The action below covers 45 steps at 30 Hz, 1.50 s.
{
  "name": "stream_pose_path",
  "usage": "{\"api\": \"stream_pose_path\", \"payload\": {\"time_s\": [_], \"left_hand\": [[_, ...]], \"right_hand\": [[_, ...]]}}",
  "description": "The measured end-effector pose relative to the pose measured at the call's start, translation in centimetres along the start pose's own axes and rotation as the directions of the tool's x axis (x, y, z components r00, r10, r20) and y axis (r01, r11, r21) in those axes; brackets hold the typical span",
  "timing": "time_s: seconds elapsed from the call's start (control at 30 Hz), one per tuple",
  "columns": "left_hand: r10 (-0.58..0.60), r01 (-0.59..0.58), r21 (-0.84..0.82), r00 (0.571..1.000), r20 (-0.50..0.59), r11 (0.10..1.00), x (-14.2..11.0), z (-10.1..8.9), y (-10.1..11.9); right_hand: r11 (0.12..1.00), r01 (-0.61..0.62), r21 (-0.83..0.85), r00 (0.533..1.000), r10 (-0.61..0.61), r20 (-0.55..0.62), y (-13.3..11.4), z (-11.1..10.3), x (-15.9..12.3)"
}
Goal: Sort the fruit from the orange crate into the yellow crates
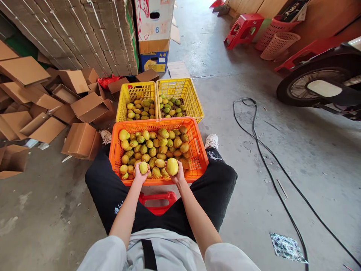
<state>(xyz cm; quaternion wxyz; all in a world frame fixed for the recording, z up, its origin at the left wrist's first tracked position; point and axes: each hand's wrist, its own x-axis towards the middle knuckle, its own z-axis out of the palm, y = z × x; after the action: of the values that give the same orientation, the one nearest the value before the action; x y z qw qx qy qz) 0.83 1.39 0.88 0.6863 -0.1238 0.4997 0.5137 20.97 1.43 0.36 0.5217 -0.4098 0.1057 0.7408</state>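
Observation:
In the head view, my left hand (139,176) is closed around a small yellow-green oval fruit (143,168). Level with it, my right hand (179,175) grips a larger, paler yellow oval fruit (172,166). Both hands are over the near side of an orange plastic crate (201,158) that stands between my legs. Many similar fruits (152,151), green to orange-yellow, lie heaped inside it. Whether they are papayas or another kind I cannot tell. Directly behind stand two yellow crates, the left one (122,101) and the right one (194,98), each with fruits on its bottom.
Open cardboard boxes (87,107) lie piled at the left, before stacked flattened cardboard (84,34). A red stool seat (158,203) shows beneath me. A black cable (270,150) runs over the floor at right, near a motorcycle wheel (307,86). Another red stool (244,30) stands farther back.

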Motion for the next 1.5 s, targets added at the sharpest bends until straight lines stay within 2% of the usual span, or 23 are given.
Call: {"api": "stream_pose_path", "payload": {"time_s": [0.17,0.27,0.4,0.57,0.83,0.97,1.23,1.5], "left_hand": [[-0.04,0.04,0.004,0.999,-0.016,0.999,0.2,0.1,0.1],[-0.015,0.018,0.068,0.999,-0.051,0.998,0.2,0.2,-0.2],[0.014,-0.007,0.142,0.999,-0.051,0.99,0.2,0.2,-0.7],[0.013,-0.002,0.177,0.998,-0.059,0.984,0.5,0.1,-1.1],[-0.051,0.045,0.329,0.999,0.008,0.943,0.6,0.2,-1.3],[-0.085,0.094,0.282,0.995,-0.043,0.955,0.5,0.4,-1.0],[-0.055,0.08,0.191,0.99,-0.133,0.978,1.1,0.4,-1.3],[-0.078,0.097,0.19,0.991,-0.104,0.977,1.2,-0.1,-1.5]], "right_hand": [[0.999,0.025,0.034,0.998,-0.023,-0.056,0.1,0.1,0.1],[0.999,0.035,-0.003,0.997,-0.035,-0.075,0.1,0.4,0.0],[0.998,-0.005,-0.062,0.996,-0.001,-0.09,0.1,0.8,-0.3],[0.999,-0.043,-0.019,0.996,0.041,-0.083,0.0,0.6,-0.4],[0.999,-0.039,-0.019,0.996,0.037,-0.076,-0.1,0.3,0.1],[0.996,-0.061,-0.06,0.996,0.058,-0.062,-0.1,0.2,0.3],[0.993,-0.107,-0.058,0.993,0.104,-0.052,-0.4,0.3,-0.1],[0.986,-0.16,-0.053,0.986,0.158,-0.046,-0.1,-0.1,0.5]]}}
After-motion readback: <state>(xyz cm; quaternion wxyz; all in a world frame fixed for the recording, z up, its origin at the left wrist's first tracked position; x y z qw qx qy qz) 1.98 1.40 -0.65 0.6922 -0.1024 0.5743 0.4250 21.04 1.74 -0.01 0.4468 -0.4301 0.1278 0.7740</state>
